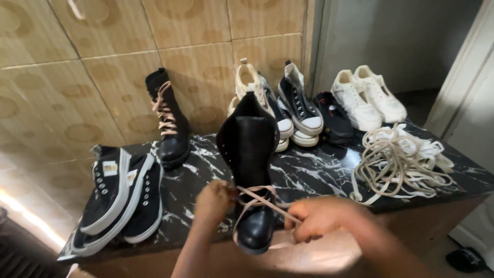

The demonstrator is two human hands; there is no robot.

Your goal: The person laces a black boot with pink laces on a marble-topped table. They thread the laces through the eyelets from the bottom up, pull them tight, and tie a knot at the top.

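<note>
A tall black boot (249, 154) stands upright at the front of a black marble-patterned table (314, 172). A beige lace (257, 198) crosses over its lower eyelets. My left hand (213, 203) pinches one end of the lace at the boot's left side. At the boot's right side, my right hand (321, 216) grips the other end and holds it taut. A matching black boot (170, 123), laced in beige, stands behind to the left against the tiled wall.
Two black sneakers with white soles (121, 198) lie on the table's left end. Several sneakers, black and cream, stand at the back (298, 105), and a white pair (368, 98) to their right. A pile of loose cream laces (399, 162) lies on the right.
</note>
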